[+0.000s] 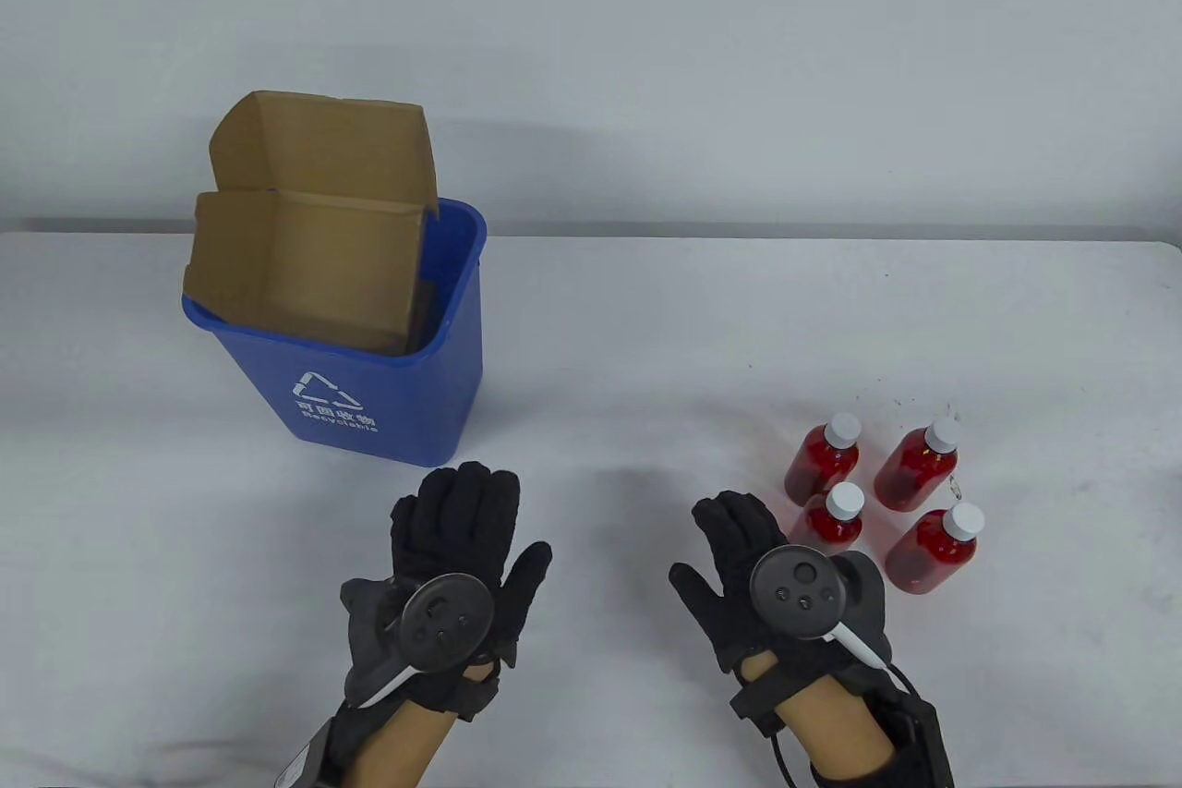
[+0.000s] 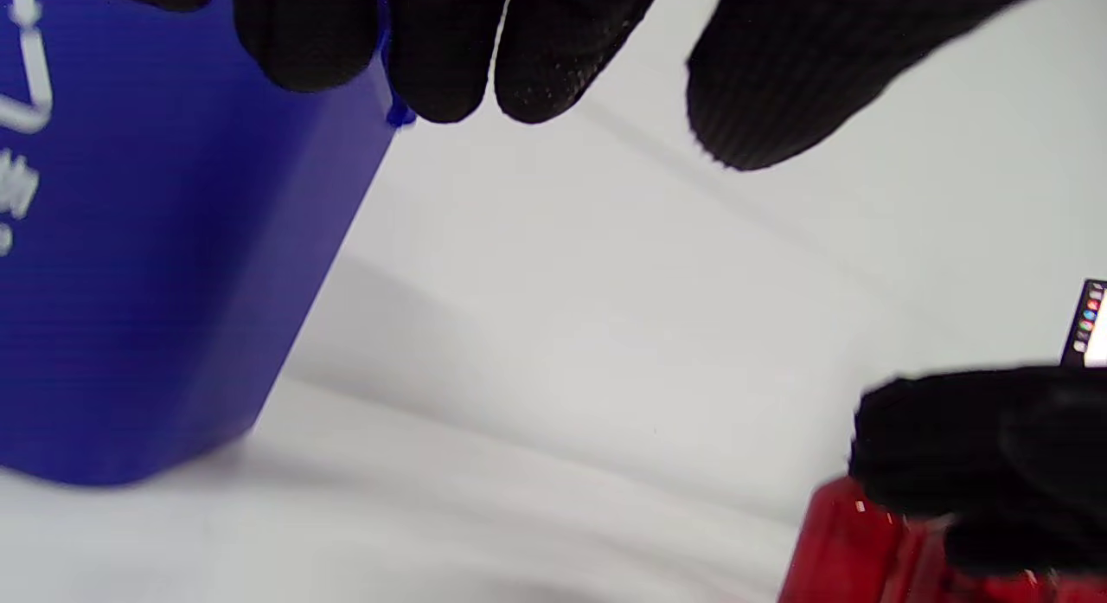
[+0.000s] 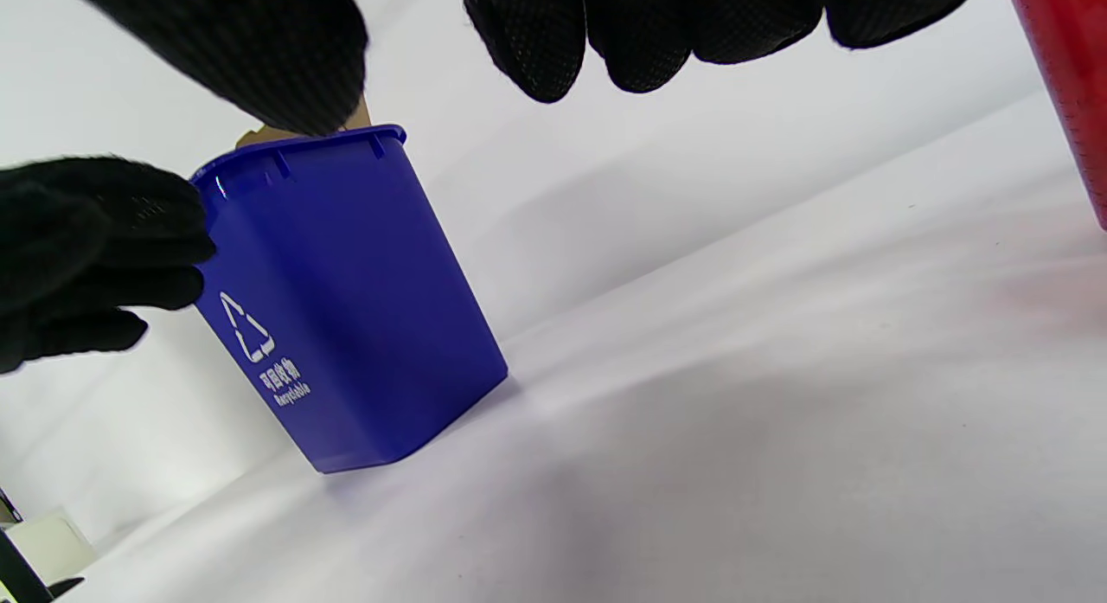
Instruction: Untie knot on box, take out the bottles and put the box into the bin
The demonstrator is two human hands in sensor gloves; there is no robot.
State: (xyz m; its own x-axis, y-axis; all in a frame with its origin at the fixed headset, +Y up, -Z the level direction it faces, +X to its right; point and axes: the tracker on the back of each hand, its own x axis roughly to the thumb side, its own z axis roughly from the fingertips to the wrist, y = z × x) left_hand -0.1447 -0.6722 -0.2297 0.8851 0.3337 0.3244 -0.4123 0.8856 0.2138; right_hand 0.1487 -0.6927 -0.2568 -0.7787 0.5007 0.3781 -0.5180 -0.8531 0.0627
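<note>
The brown cardboard box [image 1: 314,261] stands in the blue recycling bin [image 1: 369,381] at the table's left, its flaps open and sticking up above the rim. Several red bottles [image 1: 877,492] with white caps stand together at the right. My left hand [image 1: 462,529] hovers flat just in front of the bin, fingers straight, holding nothing. My right hand [image 1: 743,548] hovers beside the bottles' left, fingers relaxed and empty. The bin [image 3: 346,300] shows in the right wrist view, with a sliver of box [image 3: 259,136] above its rim; a bottle [image 2: 865,551] shows in the left wrist view.
The white table [image 1: 646,345] runs back to a plain grey wall. Small dark specks lie on the cloth behind the bottles. Open tabletop lies between the bin and the bottles.
</note>
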